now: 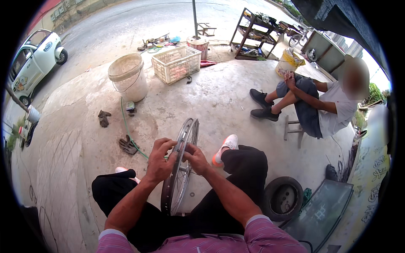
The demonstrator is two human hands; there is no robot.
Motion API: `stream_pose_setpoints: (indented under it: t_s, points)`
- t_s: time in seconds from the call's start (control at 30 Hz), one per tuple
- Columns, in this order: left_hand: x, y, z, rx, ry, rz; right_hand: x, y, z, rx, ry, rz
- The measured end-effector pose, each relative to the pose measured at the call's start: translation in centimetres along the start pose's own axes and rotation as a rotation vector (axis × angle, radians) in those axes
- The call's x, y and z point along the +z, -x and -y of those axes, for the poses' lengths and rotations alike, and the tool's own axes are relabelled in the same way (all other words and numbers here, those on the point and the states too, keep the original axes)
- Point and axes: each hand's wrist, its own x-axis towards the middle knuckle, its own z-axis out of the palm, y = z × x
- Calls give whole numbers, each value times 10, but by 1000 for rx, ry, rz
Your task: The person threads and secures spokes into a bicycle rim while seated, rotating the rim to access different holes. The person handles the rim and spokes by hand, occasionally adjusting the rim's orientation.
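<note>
A spoked bicycle wheel (167,192) stands upright between my knees, its rim edge-on to me and no tyre on it. At the upper part of the rim, my left hand (158,163) grips the left side with bent fingers. From the other side my right hand (197,160) is closed at the rim and spokes, thumb and fingers bent inward. Whether a small part is pinched between the fingertips is too small to tell. A dark work glove (127,145) lies on the concrete left of the wheel, and a second glove (103,118) lies farther off.
A green hose (126,120) runs along the ground past a white bucket (131,80). Beyond are a plastic crate (175,69) and a tool rack (253,40). A person (312,103) sits at the right. Near my right knee lie a tyre (273,189) and a glass pane (322,213).
</note>
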Motion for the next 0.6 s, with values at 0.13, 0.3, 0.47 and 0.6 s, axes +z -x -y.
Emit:
stream_pose_setpoints:
  t_s: [0.13,0.3,0.47,0.6]
  points:
    - [0,-9,-2,41,-119,110,2,-2,-7,-25,5,56]
    - [-4,-17,-7,42,-198,137,2,-4,-14,-6,-33,76]
    - [-7,-19,-9,36,-213,159,6,-6,-13,-41,-24,63]
    - [-7,-18,-13,87,-242,149,8,-6,-17,-48,-69,43]
